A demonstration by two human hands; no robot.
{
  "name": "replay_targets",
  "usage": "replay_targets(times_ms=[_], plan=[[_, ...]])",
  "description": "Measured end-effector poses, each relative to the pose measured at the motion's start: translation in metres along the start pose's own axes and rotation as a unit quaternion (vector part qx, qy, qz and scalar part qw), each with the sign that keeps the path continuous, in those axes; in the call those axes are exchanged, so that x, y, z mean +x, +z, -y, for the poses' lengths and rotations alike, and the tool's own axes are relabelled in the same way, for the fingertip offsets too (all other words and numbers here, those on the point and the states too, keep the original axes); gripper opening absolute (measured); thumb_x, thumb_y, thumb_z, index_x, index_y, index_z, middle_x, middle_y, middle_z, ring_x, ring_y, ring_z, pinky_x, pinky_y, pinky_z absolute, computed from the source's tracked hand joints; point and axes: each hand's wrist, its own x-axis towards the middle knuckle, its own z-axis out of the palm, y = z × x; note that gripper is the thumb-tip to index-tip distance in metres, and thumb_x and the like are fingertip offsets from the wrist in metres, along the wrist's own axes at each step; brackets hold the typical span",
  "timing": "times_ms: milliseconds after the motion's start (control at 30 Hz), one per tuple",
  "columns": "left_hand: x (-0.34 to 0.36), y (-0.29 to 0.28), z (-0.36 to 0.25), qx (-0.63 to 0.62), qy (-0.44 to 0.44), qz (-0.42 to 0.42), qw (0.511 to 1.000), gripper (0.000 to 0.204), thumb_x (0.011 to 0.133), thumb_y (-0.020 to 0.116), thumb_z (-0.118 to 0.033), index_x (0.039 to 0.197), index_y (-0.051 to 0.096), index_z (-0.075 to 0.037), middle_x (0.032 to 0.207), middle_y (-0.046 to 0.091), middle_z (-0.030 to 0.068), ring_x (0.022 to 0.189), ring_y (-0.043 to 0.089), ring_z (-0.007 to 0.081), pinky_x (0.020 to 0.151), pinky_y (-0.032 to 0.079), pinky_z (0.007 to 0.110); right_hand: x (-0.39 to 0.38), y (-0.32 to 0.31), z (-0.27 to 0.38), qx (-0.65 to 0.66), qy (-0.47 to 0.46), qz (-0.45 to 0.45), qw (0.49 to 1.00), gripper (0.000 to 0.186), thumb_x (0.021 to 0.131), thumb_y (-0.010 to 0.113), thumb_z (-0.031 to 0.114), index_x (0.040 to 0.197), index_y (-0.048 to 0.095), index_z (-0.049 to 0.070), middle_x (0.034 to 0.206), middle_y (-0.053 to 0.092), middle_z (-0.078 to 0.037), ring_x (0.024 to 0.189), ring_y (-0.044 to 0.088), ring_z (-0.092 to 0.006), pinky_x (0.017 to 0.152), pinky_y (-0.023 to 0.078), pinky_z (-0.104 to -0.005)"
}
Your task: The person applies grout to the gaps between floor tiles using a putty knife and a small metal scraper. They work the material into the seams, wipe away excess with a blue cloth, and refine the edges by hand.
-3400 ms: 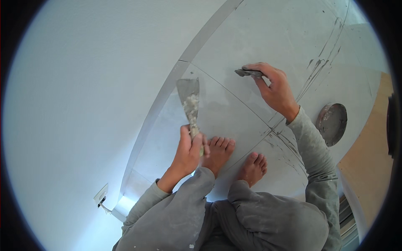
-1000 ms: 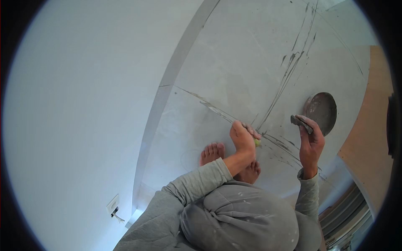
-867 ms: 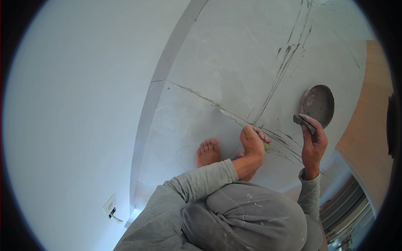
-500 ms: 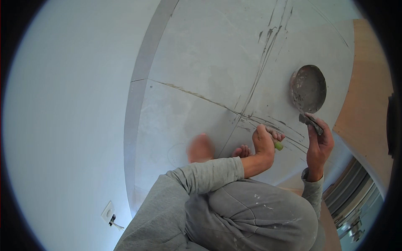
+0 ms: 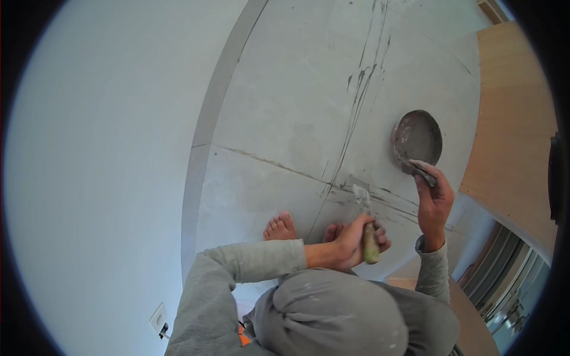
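Left hand: closed around the handle of a putty knife, its back to the camera; the hand is above the floor, in front of the person's raised knee.
Putty knife: the putty knife has a worn yellow-green grip end and a blade caked with pale residue, pointing away over the smeared floor joint; blade contact cannot be told.
Right hand: the hand pinches a small dark scraper between thumb and fingers, narrow grip.
Scraper: coated in grey paste, at the near edge of the pan.
Round pan: the shallow pan sits on the floor, grey paste inside.
Tiled floor: pale tiles, dark streaks along the crossing joints.
Bare feet: left foot beside the joint, the other partly hidden.
Edges: white wall with a socket at left, wooden board at right.
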Motion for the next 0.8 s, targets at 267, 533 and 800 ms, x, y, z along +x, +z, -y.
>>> replay_targets(times_ms=[267, 533, 800], plan=[[-0.127, -0.033, -0.090, 0.390, 0.033, -0.197, 0.899, 0.025, 0.104, 0.050, -0.028, 0.088, 0.051, -0.009, 0.067, 0.044, 0.0000, 0.056, 0.042, 0.0094, 0.051, 0.040, 0.028, 0.025, 0.024, -0.021, 0.057, 0.021, 0.044, 0.997, 0.025, 0.097, 0.060, -0.008, 0.121, 0.065, -0.006, 0.115, 0.071, -0.013, 0.109, 0.066, -0.0175, 0.096, 0.052, -0.0299], [-0.201, -0.127, -0.073, 0.399, 0.296, -0.414, 0.763, 0.019, 0.100, 0.062, -0.020, 0.098, 0.050, -0.005, 0.071, 0.052, 0.0009, 0.052, 0.046, 0.0066, 0.047, 0.038, 0.023, 0.046, 0.072, -0.035, 0.104, 0.032, 0.093, 0.990, 0.025, 0.097, 0.060, -0.007, 0.122, 0.063, -0.007, 0.117, 0.071, -0.017, 0.113, 0.068, -0.0235, 0.100, 0.052, -0.0344], [-0.204, -0.126, -0.075, 0.461, 0.318, -0.461, 0.688, 0.022, 0.098, 0.064, -0.018, 0.090, 0.053, -0.001, 0.068, 0.050, 0.0003, 0.062, 0.042, 0.0063, 0.057, 0.037, 0.027, 0.066, 0.115, -0.030, 0.070, 0.030, 0.187, 0.979, 0.025, 0.096, 0.058, -0.009, 0.120, 0.065, -0.006, 0.115, 0.072, -0.014, 0.109, 0.068, -0.0198, 0.097, 0.052, -0.0311]])
